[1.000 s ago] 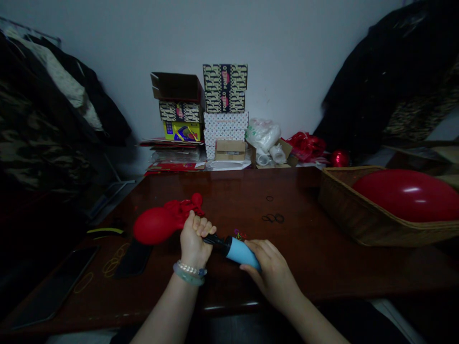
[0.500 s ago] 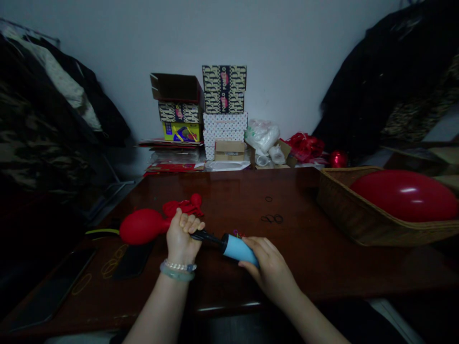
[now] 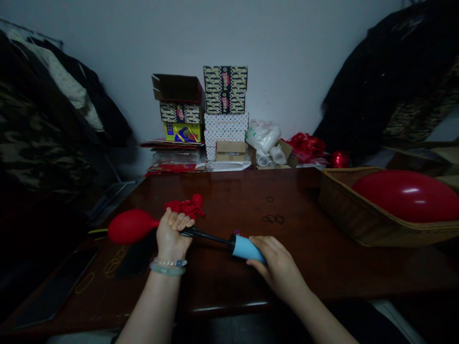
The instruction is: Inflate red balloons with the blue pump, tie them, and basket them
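The person's left hand (image 3: 172, 236) is closed round the black end of a pump (image 3: 246, 248); the right hand (image 3: 281, 270) grips its blue barrel. The pump's long axis slants from between nine and ten o'clock to between three and four. A red balloon (image 3: 129, 226) lies just beside the nearer left hand, towards nine, neck facing it; a basket (image 3: 342, 210) sits at the right hand's two.

L wrist (image 3: 168, 265): two bands worn. Nearer the hand, a bracelet (image 3: 168, 262) of clear, shiny beads w/ one blue-grey bead; just behind it, a smooth, rounded bangle (image 3: 167, 270), pale green, semi-transl. No sleeve seen on either forearm; R wrist (image 3: 296, 291) left bare.
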Motion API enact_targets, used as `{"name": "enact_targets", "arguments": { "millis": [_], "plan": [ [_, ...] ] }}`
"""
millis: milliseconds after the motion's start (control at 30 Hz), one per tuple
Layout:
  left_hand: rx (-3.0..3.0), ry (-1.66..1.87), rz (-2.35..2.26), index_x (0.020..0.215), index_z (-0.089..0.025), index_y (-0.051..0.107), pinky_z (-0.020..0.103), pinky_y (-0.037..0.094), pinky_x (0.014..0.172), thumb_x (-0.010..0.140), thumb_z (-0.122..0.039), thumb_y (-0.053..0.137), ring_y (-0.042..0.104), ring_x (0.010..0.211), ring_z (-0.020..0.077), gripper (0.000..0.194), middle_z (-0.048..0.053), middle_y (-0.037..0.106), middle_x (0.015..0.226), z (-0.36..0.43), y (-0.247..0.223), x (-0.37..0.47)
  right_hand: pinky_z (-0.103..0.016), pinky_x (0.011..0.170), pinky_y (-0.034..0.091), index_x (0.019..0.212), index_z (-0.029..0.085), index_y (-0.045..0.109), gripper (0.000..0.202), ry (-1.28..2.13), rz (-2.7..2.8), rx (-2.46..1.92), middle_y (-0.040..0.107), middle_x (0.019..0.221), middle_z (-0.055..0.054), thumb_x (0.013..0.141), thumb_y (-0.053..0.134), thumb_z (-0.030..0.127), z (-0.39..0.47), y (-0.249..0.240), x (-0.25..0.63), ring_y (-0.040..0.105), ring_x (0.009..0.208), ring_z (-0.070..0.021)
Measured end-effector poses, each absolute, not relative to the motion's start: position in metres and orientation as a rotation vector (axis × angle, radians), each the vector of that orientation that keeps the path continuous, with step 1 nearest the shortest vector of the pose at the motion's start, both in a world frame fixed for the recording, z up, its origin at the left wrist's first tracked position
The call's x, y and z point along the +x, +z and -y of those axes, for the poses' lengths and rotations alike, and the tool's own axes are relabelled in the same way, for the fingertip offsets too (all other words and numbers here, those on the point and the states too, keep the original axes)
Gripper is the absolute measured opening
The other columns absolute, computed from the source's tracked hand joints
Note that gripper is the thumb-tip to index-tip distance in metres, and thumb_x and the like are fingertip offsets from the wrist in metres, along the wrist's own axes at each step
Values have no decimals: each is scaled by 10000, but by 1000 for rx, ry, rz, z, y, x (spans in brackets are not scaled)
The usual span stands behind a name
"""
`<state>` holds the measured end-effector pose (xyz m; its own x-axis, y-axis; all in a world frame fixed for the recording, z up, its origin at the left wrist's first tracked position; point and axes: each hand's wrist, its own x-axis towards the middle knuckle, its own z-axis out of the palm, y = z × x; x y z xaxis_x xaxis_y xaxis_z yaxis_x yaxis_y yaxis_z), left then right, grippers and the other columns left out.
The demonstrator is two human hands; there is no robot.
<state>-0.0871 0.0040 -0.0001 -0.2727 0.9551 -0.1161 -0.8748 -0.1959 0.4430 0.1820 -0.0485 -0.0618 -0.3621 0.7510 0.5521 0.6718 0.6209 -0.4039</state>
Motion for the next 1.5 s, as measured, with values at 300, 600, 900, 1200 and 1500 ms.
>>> {"name": "enact_targets", "arguments": {
  "millis": [300,600,900,1200,1500],
  "plan": [
    [250,1712,-545,521,-194,224,209,292,417,911,-230,496,285,318,51,476,-85,235,392,-2,-8,-56,-461,891,535,1244,186,541,410,107,2118,-1081,653,1130,-130,872,640,326,54,-64,174,615,1014,-267],
    [179,1654,-536,524,-191,263,212,284,408,918,-243,510,265,322,52,467,-82,246,393,2,-15,-23,-460,872,540,1208,178,552,389,150,2084,-1103,654,1111,-128,856,662,303,58,-67,168,617,992,-267],
    [194,1719,-567,517,-191,258,215,282,407,942,-239,461,278,314,56,474,-76,253,376,2,1,-43,-488,917,517,1286,176,495,467,179,2119,-1070,627,1176,-141,868,656,310,52,-66,169,594,1056,-278],
    [193,1783,-529,503,-191,254,229,310,412,953,-199,393,293,298,59,470,-75,267,357,-7,-1,-91,-469,931,512,1268,190,529,490,228,2139,-1128,642,1172,-119,823,713,279,46,-60,181,601,1056,-266],
    [174,1772,-518,502,-192,260,225,304,407,957,-207,396,291,296,57,475,-75,270,354,-9,-6,-84,-463,914,515,1240,171,538,444,154,2137,-1133,645,1143,-129,830,698,232,47,-62,182,598,1041,-268]
  ]
}}
